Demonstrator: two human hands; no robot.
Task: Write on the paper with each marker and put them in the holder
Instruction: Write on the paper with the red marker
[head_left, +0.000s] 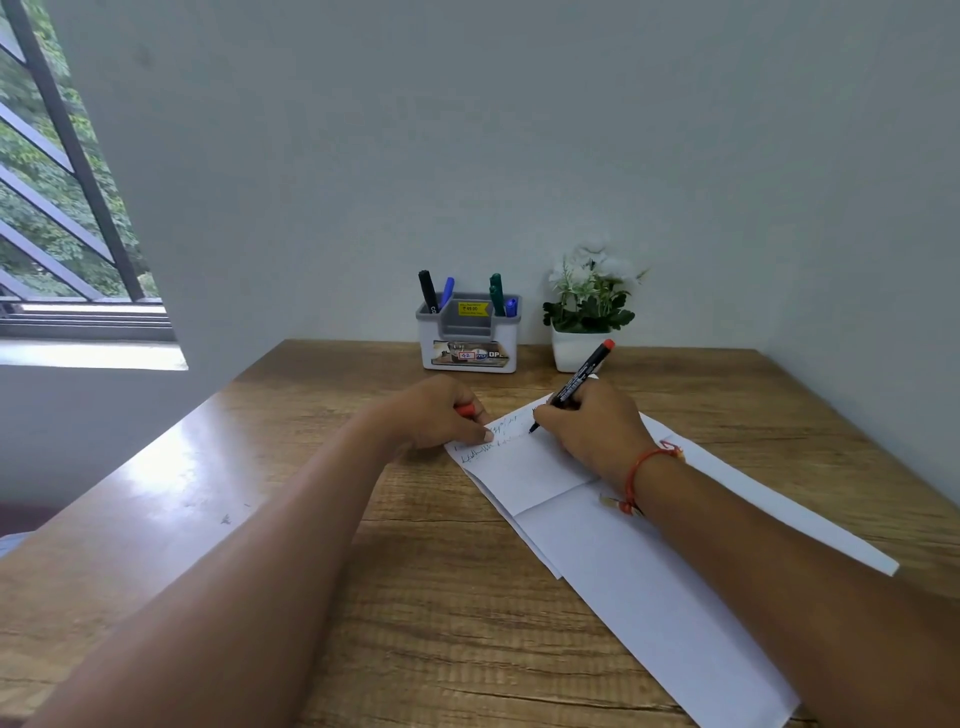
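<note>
Right hand (589, 434) gripping red-ended marker (576, 382), tip on paper (613, 545); left hand (441, 413) closed around red cap (466, 411), fingertips pinning paper edge to worktop (415, 597).

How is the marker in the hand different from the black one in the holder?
The marker in the right hand is a red-ended marker; the black marker has a black end. The red-ended one leans with its tip on the paper; the black one stands in the holder. The red-ended one is gripped; nothing touches the black one. Both have dark barrels.
</note>
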